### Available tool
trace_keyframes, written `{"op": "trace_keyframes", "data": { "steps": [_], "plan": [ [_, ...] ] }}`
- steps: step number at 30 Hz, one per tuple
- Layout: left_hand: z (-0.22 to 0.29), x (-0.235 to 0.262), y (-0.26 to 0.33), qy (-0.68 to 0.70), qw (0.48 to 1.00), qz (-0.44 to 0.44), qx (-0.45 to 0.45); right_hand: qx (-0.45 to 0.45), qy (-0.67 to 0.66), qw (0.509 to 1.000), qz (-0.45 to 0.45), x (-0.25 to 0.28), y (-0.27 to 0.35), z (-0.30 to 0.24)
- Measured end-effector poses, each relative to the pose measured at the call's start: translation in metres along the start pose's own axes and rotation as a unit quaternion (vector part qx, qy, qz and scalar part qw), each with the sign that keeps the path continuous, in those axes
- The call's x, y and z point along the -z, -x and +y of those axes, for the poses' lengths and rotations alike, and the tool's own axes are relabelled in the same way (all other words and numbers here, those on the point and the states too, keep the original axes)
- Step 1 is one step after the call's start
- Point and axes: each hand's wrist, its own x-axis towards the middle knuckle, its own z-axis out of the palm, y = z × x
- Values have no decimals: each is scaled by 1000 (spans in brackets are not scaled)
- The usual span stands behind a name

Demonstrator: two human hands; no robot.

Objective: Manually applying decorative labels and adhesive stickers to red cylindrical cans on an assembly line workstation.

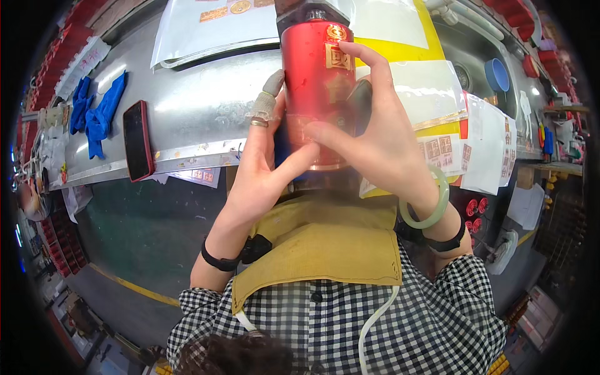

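A shiny red bottle (305,72) with raised gold emblems on its front lies between my hands at the metal bench's front edge, its dark neck pointing away. My left hand (265,165) wraps the bottle's left side, thumb across its lower part. A grey cover and tape sit on the left index finger. From the right, my right hand (390,137) grips the bottle, thumb on its lower front. The right index fingertip touches the upper corner of a square gold label (338,57). A dark cover is on another right finger. Beyond the neck, a dark metal block (312,9) partly shows.
On the metal bench (206,100) lie a phone (137,140) and blue gloves or cloths (106,112) at left. Sheets of gold labels (439,150) and a yellow sheet (441,129) lie right. A blue bowl (497,75) stands farther right. Red round parts (476,206) sit below.
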Motion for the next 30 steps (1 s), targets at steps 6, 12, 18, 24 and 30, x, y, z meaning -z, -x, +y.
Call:
{"op": "trace_keyframes", "data": {
  "steps": [6,12,18,24,30],
  "plan": [
    [-4,-3,1,-53,998,13,-17,18,54,998,-1,1,-1,2],
    [2,-4,2,-12,1000,-7,-8,12,40,999,-3,1,0,2],
    [-11,4,7,-95,995,9,-34,2,-19,1000,-4,4,0,3],
    [-26,0,13,-381,895,96,-213,-63,-90,994,-18,26,-4,9],
    [-27,1,14,-373,898,106,-210,94,-14,988,121,36,-4,9]
  ]
}}
